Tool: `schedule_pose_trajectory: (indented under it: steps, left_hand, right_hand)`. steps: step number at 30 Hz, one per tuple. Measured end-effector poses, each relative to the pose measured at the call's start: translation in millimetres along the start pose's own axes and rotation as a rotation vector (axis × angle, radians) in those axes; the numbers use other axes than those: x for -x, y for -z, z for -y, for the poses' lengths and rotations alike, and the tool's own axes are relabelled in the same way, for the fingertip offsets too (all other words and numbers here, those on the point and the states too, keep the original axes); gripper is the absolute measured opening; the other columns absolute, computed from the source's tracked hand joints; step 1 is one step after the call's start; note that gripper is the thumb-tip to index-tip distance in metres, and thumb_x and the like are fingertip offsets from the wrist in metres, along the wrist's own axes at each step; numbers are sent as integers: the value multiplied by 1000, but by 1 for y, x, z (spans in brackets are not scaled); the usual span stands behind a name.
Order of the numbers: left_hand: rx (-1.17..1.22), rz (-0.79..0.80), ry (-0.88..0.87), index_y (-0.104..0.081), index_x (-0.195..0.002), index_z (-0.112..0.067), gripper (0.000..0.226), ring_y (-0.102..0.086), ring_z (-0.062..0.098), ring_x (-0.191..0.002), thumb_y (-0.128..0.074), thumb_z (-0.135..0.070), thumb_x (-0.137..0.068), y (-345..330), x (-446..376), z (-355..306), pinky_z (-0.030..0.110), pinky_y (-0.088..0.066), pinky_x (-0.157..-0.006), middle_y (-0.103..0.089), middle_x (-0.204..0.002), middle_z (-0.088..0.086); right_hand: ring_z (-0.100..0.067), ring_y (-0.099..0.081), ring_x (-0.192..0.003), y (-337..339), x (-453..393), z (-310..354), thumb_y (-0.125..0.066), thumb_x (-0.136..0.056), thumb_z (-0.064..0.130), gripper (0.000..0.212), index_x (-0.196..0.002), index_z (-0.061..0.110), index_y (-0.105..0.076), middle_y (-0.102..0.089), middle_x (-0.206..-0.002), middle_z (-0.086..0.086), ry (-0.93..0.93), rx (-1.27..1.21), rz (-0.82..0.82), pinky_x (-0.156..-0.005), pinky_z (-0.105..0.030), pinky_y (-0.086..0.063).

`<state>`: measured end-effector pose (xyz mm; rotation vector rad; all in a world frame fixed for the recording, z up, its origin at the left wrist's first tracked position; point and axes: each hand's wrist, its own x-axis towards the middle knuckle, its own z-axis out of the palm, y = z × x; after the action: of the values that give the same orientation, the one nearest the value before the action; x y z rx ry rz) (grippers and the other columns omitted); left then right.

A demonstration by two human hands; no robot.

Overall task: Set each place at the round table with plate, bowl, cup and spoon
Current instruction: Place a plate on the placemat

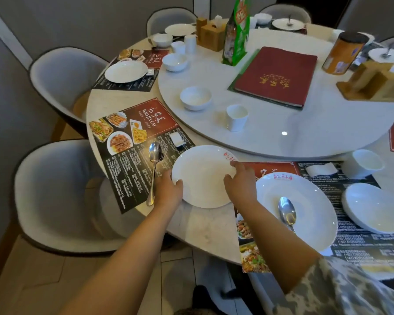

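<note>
A white plate point(203, 176) with a red logo lies at the table's near edge, half on a printed placemat point(132, 142). My left hand point(168, 189) grips its left rim. My right hand point(240, 180) rests on its right rim, index finger stretched toward the logo. A metal spoon point(154, 169) lies on the placemat just left of the plate. On the turntable point(282, 137) stand a white bowl point(195, 98) and a white cup point(236, 117). To the right, another plate point(309, 201) carries a spoon point(287, 213), with a bowl point(373, 208) and cup point(365, 163) beside it.
A red menu book point(278, 76), a green packet point(236, 32), an orange canister point(342, 53) and wooden tissue boxes point(378, 83) stand on the turntable. Farther places at the left hold a plate point(125, 71) and bowls point(174, 62). Grey chairs point(62, 192) ring the table.
</note>
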<state>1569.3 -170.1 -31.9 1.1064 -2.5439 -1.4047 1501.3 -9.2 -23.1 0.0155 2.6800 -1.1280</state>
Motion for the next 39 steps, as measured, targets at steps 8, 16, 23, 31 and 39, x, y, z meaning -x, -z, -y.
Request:
schedule_pose_trajectory:
  steps: [8, 16, 23, 31, 39]
  left_hand:
    - [74, 27, -21, -52, -131, -21, 48, -51, 20, -112, -51, -1, -88, 10, -15, 8, 40, -49, -94, -50, -129, 1]
    - [232, 61, -64, -54, -130, -26, 48, -56, 19, -109, -54, -4, -87, 76, -58, 21, 48, -54, -89, -57, -123, -2]
    - [297, 40, -7, -60, -126, -25, 43, -57, 22, -106, -53, -4, -89, 165, -119, 33, 47, -52, -92, -57, -111, -7]
    - [455, -11, 55, -61, -127, -19, 44, -62, 25, -96, -53, 2, -89, 230, -206, 47, 31, -53, -62, -63, -119, 5]
    - [436, 5, 105, -58, -130, -18, 45, -62, 21, -84, -52, 2, -90, 221, -262, 39, 37, -57, -65, -61, -121, 3]
  right_hand:
    - [-26, -50, -107, -8, -10, 10, -45, -93, 3, 49, -139, 16, -44, -44, -132, -13, -123, -75, -76, -97, -36, -45]
    - [-23, -48, -108, -33, -9, 72, -37, -93, -3, 50, -141, 10, -41, -41, -133, -12, -95, -119, -149, -88, -24, -36]
    - [-22, -50, -103, -102, -18, 147, -37, -89, 1, 48, -133, 12, -54, -44, -126, -8, -86, -234, -173, -93, -31, -44]
    - [-31, -62, -99, -173, -57, 213, -37, -82, -2, 52, -128, 12, -58, -52, -125, -11, -78, -303, -116, -86, -43, -55]
    - [-21, -55, -73, -185, -119, 226, -38, -76, -7, 39, -101, 1, -66, -67, -101, -15, -73, -200, -67, -53, -20, -40]
